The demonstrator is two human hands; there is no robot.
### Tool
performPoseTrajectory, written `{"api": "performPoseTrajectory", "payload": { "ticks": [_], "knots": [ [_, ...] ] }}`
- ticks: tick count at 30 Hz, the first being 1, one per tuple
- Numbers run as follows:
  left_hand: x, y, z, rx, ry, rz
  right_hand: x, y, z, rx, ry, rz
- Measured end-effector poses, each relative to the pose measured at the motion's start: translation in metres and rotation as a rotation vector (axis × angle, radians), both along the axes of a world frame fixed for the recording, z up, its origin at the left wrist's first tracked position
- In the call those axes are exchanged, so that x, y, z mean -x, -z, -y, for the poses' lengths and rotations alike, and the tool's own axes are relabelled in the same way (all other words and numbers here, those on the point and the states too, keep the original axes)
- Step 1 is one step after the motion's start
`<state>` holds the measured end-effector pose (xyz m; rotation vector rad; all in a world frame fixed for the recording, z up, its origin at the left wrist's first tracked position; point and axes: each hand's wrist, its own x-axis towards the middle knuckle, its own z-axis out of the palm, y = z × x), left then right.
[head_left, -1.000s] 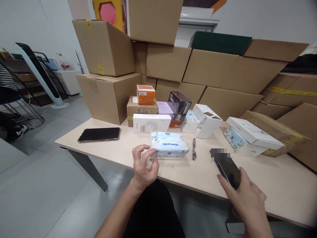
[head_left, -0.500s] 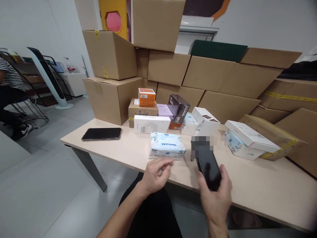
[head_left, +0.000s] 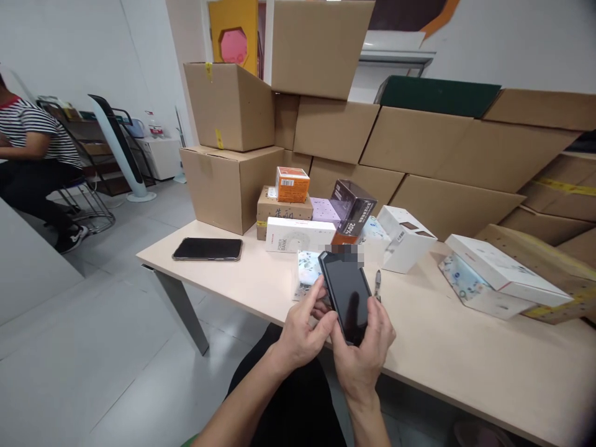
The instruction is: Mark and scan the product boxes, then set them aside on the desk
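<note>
A dark-screened black phone in a thick case is tilted up over the table's front edge, its top end blurred out. My right hand grips its lower end, thumb on the left edge and fingers along the right. At the left edge my left hand closes on the phone, thumb near the lower corner and fingertips partly behind it. Behind the phone lies a tissue pack, mostly hidden. A pen rests on the table just right of the phone.
Another phone lies at the table's left. Behind stand a power bank box, an orange box, a dark box and a white box. Large cartons form a wall. A person sits far left.
My right hand has brought the black phone leftward, in front of the tissue pack. My left hand has risen to its left edge and taken hold. The view has turned slightly left.
</note>
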<state>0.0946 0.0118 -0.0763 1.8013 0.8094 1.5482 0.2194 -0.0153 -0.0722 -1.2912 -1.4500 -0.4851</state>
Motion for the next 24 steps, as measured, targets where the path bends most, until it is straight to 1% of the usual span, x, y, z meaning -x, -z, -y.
{"api": "performPoseTrajectory", "payload": {
  "ticks": [8, 15, 24],
  "knots": [
    [0.0005, -0.0015, 0.0010, -0.014, 0.008, 0.038, 0.0007, -0.0001, -0.0007, 0.011, -0.007, 0.017],
    [0.0005, -0.0027, 0.0023, 0.037, 0.028, 0.086, -0.0016, 0.0022, -0.0025, -0.036, -0.015, 0.010],
    [0.0025, -0.0022, 0.0031, 0.060, 0.028, 0.087, -0.0043, 0.0023, -0.0005, -0.008, -0.047, 0.011]
  ]
}}
